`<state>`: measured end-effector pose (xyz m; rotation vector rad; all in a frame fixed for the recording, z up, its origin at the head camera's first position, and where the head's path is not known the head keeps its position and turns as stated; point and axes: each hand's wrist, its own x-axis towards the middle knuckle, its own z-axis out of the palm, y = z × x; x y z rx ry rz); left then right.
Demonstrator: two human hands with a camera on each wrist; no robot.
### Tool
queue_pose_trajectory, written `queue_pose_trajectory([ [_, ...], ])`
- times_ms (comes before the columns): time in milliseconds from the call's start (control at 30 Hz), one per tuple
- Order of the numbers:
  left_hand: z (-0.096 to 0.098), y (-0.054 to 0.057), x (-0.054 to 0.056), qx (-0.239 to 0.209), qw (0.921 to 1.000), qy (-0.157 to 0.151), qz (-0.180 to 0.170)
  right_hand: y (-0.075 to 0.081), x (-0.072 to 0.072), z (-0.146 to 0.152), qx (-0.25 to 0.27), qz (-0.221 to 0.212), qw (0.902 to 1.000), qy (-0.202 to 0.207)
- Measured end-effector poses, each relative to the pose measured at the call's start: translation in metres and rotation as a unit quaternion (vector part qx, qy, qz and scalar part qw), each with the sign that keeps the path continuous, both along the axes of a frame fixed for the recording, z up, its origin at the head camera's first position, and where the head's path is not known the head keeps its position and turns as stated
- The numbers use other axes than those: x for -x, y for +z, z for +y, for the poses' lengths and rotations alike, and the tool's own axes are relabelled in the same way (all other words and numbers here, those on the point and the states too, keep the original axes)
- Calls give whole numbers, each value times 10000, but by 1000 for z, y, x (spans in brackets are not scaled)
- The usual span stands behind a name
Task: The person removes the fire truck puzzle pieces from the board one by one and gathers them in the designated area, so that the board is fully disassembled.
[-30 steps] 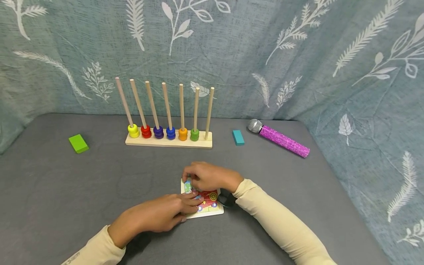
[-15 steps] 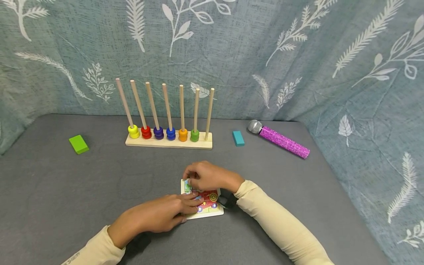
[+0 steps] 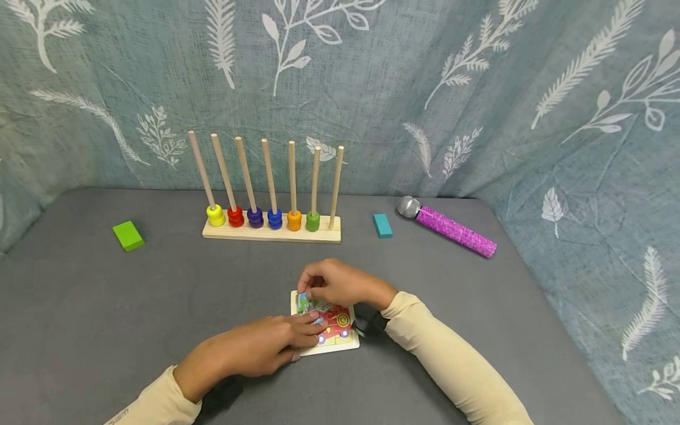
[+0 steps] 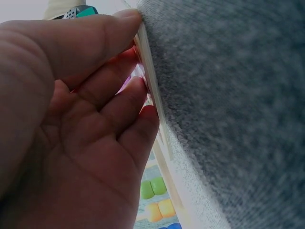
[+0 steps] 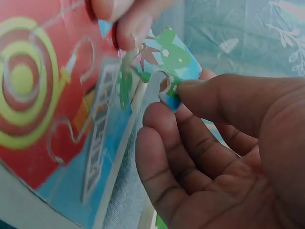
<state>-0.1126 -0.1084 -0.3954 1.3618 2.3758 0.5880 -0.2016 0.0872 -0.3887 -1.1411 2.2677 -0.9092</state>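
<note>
A jigsaw puzzle board (image 3: 337,347) with a red fire engine picture lies on the grey table. Across its left part rest the fairly straight fingers of my left hand (image 3: 265,342), while the thumb sits at the board's edge in the left wrist view. Between thumb and fingers my right hand (image 3: 337,282) pinches a green and blue puzzle piece (image 5: 176,57) by its edge. That piece is tilted up from the board's upper left corner in the right wrist view. Fingertips of the left hand press on the picture close beside it. The left hand covers part of the picture.
Behind the board stands a wooden peg rack (image 3: 271,234) with coloured beads. A green block (image 3: 128,235) lies at the far left. To the right are a teal block (image 3: 382,226) and a glittery pink microphone (image 3: 454,230). Leaf-patterned cloth (image 3: 372,88) hangs behind.
My right hand has shifted slightly right with the puzzle piece, and more of the piece shows now. My left hand stays on the board. The whole view has dropped a little.
</note>
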Motion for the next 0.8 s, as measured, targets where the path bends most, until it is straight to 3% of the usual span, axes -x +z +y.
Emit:
queue_pose_trajectory([
  [167,1,-4,-2,36,9998,64,-210,1,1,6,209,-96,9997,-73],
  [300,0,-3,0,-13,9999,24,-109,6,4,11,321,-62,9992,-240],
  [800,0,1,0,35,9997,82,-244,12,16,50,494,-148,9960,-724],
])
